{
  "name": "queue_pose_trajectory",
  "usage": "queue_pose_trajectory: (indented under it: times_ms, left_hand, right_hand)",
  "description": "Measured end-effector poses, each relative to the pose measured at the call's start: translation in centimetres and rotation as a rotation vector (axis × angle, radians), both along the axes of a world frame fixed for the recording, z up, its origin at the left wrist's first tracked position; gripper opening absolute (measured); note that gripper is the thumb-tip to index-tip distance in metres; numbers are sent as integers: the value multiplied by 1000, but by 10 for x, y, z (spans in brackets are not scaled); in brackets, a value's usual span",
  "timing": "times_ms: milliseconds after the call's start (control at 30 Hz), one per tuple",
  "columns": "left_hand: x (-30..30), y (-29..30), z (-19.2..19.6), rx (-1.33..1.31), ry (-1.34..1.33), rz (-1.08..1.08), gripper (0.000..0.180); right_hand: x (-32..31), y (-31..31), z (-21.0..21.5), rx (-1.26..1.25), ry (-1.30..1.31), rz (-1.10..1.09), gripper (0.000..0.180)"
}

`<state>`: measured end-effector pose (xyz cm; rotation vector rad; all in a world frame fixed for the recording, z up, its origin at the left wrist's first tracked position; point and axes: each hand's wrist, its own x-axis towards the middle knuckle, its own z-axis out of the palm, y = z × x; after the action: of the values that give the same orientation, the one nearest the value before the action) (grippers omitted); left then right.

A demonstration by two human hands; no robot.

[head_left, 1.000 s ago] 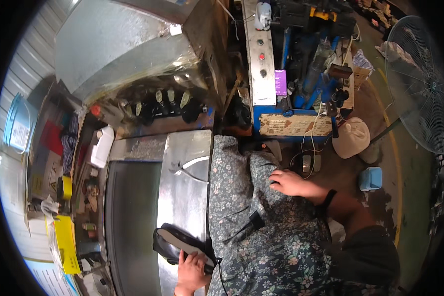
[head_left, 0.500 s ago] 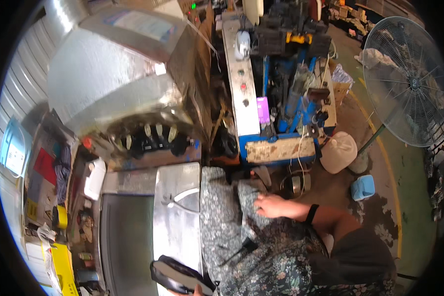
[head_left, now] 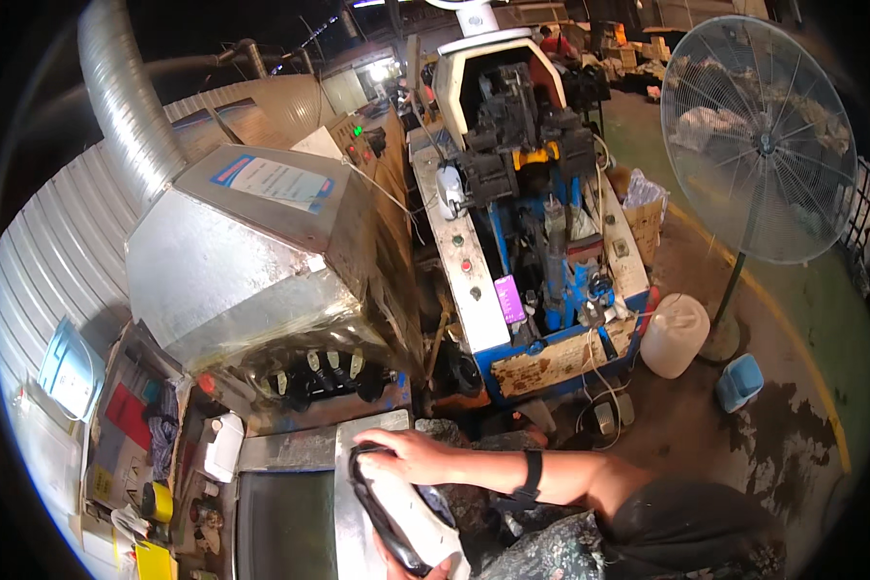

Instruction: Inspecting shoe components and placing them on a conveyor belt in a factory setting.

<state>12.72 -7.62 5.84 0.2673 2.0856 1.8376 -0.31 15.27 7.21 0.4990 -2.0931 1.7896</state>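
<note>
The right hand (head_left: 406, 452) lay over the upper end of a shoe (head_left: 401, 510) with a white upper and black sole rim, its fingers (head_left: 369, 443) curled down around the toe end and clasping it. The left hand (head_left: 418, 570) showed only at the lower edge under the shoe's near end; whether its fingers gripped could not be told. The shoe rested just above the steel worktop (head_left: 350, 503), and beyond the fingers stood the metal hood (head_left: 251, 261) with its black rollers (head_left: 324, 377).

A cluttered factory workshop: blue machine (head_left: 541, 261), metal extraction hood (head_left: 251, 261), pedestal fan (head_left: 759, 135).
</note>
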Motion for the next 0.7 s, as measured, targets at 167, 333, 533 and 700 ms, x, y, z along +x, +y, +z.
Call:
queue_pose_trajectory:
  times_ms: [167, 333, 533, 700]
  left_hand:
    - [-92, 68, -14, -99, 518, -3, 99]
    - [-123, 93, -32, 88, 186, -124, 77]
    - [-124, 95, -54, -101, 381, 11, 55]
    - [-119, 101, -61, -245, 403, 171, 59]
  right_hand:
    - [40, 21, -27, 336, -88, -10, 37]
    - [24, 35, -49, 281, -108, 23, 43]
    - [3, 38, -78, 131, -351, 223, 37]
    - [6, 30, -69, 395, -162, 102, 35]
